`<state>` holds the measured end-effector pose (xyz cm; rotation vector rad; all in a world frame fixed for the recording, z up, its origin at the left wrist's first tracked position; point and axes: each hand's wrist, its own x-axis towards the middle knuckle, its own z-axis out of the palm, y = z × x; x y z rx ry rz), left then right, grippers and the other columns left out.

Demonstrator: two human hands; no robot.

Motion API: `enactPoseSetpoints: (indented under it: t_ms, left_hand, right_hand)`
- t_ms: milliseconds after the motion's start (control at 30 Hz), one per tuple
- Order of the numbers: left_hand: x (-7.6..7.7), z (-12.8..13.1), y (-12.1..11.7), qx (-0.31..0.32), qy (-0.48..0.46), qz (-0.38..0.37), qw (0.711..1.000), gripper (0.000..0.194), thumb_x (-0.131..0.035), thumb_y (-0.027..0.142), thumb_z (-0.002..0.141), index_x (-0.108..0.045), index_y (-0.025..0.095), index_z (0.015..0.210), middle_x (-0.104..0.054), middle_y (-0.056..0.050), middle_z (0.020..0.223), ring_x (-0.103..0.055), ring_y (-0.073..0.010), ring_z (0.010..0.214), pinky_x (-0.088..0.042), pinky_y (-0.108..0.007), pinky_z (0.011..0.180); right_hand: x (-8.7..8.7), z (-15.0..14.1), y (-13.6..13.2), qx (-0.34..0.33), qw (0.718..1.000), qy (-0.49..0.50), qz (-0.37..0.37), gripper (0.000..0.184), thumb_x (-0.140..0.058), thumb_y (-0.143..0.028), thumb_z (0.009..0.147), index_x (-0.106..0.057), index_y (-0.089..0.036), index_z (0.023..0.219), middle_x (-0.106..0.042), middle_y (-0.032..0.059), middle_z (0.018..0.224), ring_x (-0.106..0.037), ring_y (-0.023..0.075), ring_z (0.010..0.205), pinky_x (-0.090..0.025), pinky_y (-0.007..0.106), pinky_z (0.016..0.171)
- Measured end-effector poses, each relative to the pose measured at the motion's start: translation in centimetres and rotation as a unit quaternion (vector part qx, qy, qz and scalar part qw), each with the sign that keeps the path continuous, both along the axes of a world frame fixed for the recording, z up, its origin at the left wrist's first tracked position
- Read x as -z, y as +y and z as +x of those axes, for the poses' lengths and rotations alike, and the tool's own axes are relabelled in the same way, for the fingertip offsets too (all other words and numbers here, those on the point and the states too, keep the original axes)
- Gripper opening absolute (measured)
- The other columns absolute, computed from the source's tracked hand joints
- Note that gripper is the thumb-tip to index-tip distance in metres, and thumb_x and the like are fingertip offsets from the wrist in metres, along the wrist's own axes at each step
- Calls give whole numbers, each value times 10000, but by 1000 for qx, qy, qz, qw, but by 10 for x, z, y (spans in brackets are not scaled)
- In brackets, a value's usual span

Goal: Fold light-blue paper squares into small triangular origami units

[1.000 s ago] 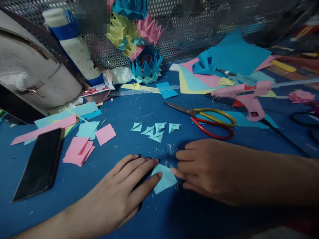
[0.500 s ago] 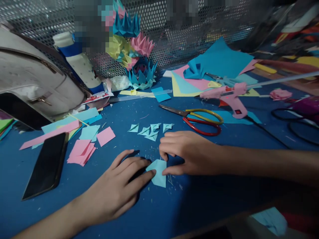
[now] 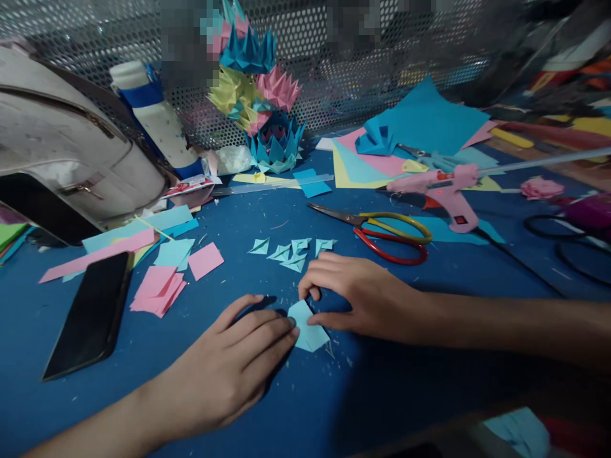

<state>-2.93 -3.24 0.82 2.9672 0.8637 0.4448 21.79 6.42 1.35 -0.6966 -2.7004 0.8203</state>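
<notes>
A small light blue piece of paper (image 3: pixel 312 338), with a fold across it, lies on the blue table between my hands. My left hand (image 3: pixel 238 356) has its thumb and index fingertips together at the paper's left edge. From the right, my right hand (image 3: pixel 358 289) reaches over, thumb on the paper and curled index finger at its top corner. Just beyond are several small folded light blue triangles (image 3: pixel 293 261), close to the right knuckles.
Scissors (image 3: pixel 391 236) and a pink glue gun (image 3: pixel 449 191) lie at right. Left are a phone (image 3: pixel 90 312), pink paper squares (image 3: pixel 158 289), paper strips and a bag (image 3: pixel 62 140). Behind stand a bottle (image 3: pixel 162 127), a folded-paper flower stack (image 3: pixel 277 143) and coloured sheets (image 3: pixel 420 124).
The light blue paper has turned, its lower corner swinging right. My left thumb and index finger have come together at its edge, and my right index finger has shifted left to its top corner.
</notes>
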Motion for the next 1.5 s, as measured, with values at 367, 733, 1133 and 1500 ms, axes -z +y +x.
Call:
enactPoseSetpoints:
  t_ms: [367,733,1133,1500]
  left_hand:
    - [1,0,0,-12,6,14,1000,336,-422,166,1013,-602,79,1283,-643,-112,1271,-562,-245,1192,-222,-473,1186]
    - [4,-1,-2,-23,8,18,1000,337,-411,175,1030,-605,97,1293,-645,-97,1280,-559,-234,1196,-182,-458,1200]
    - [6,-3,0,-17,8,10,1000,348,-421,166,1009,-597,91,1300,-639,-113,1246,-560,-241,1180,-180,-471,1200]
    - [2,-2,1,-19,3,1,1000,339,-412,156,1016,-605,86,1285,-648,-95,1214,-555,-227,1169,-120,-444,1220]
  right_hand:
    - [5,-2,-7,0,997,81,-2,56,-625,-207,923,-654,-201,971,-709,7,918,-592,154,886,-407,253,743]
    - [2,-10,-11,52,999,-11,-6,221,-668,-169,840,-617,-216,1050,-658,-3,925,-602,151,821,-394,246,685]
    - [15,3,0,-104,984,125,66,171,-561,-218,985,-695,-180,1084,-723,36,1052,-603,147,950,-484,280,844]
    - [9,6,12,-219,952,141,158,230,-478,-177,1015,-698,-111,1023,-729,66,1137,-649,141,994,-547,289,926]
